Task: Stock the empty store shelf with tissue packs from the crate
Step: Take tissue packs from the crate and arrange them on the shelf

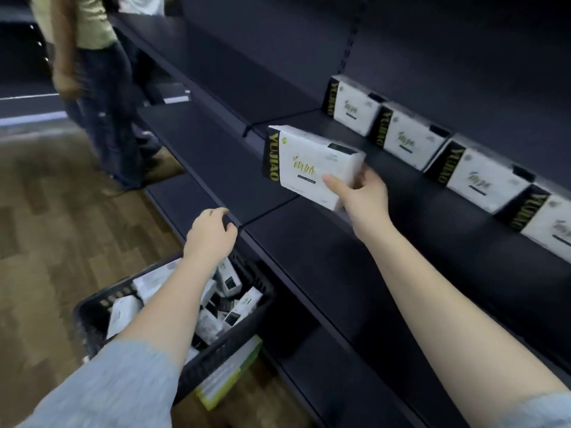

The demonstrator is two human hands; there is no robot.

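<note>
Right hand (pixel 363 197) outstretched gripping tissue pack (pixel 312 163) near shelf (pixel 401 168), left hand (pixel 213 233) loosely curled, empty, above crate (pixel 222 344)

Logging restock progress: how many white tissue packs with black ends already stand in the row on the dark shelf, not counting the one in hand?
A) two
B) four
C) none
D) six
B: four white tissue packs with black ends stand in a row on the dark metal shelf, while the right hand holds a fifth pack short of the row.
</note>
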